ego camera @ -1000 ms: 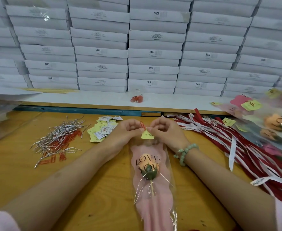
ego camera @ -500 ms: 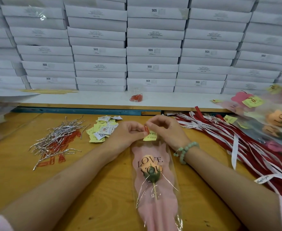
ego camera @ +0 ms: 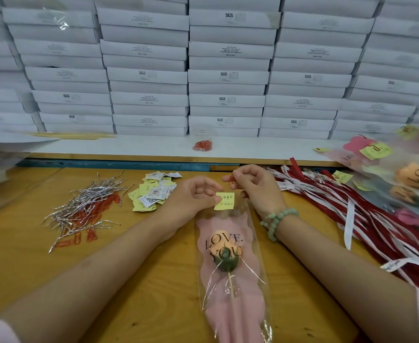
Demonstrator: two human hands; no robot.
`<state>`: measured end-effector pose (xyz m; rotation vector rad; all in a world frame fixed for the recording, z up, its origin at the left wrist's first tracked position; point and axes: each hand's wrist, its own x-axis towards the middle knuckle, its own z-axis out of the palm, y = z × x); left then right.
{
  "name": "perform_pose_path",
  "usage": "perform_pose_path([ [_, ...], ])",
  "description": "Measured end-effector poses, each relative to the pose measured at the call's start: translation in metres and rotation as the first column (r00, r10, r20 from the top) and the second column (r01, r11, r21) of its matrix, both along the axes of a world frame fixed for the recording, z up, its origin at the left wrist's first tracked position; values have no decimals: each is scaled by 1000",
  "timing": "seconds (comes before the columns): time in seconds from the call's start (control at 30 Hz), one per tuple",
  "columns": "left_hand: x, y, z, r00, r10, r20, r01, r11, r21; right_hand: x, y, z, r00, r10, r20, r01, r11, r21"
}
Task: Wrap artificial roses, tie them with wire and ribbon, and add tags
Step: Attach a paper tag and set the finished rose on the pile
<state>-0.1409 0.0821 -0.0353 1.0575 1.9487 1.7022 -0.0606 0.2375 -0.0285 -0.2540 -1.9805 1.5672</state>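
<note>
At the middle of the wooden worktop (ego camera: 30, 256), near edge: one wrapped rose (ego camera: 228, 258) lies flat, bloom end pointing away from the person. Orange bloom, green base and thin stem sit inside a clear sleeve over pink paper; "LOVE YOU" is printed across the bloom.

Left hand (ego camera: 196, 196): fingers curled, thumb and forefinger pinching the left edge of a yellow tag (ego camera: 224, 201) at the top end of the sleeve. The tag carries handwriting, too small to read.

Right hand (ego camera: 255, 186): pinching a red paper clip (ego camera: 232, 180) between thumb and fingertips, just above the tag and apart from it. Green bead bracelet (ego camera: 277, 219) on that wrist.

Left of the hands: loose tags (ego camera: 154, 194), yellow and white. Further left: a pile of silver wire ties (ego camera: 87, 201) mixed with more red clips (ego camera: 89, 214).

Right: red and white ribbons (ego camera: 327, 194) spread out, finished wrapped roses (ego camera: 411, 179) beyond them.

Back: white shelf carrying a small bag of red clips (ego camera: 202, 144), with stacked white boxes (ego camera: 228, 78) behind.
</note>
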Motion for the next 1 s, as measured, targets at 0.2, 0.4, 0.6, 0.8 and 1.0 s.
perform_pose_path([
  [0.2,0,-2,0,1000,4,27,-5,1000,22,0,1,0,999,-39,3,40,997,-71],
  [0.4,-3,-5,0,999,-35,24,33,998,57,3,-2,2,999,38,14,-37,998,-52],
  [0.6,-3,-5,-1,999,-51,17,50,998,50,4,-2,2,999,51,7,-51,999,-11],
  [0.8,-1,-3,-1,1000,-13,0,13,999,43,4,-3,1,999,35,-19,-35,999,19],
  [1.0,-1,-3,-1,1000,-10,-28,11,1000,23,3,-2,1,999,10,-49,-9,1000,25],
])
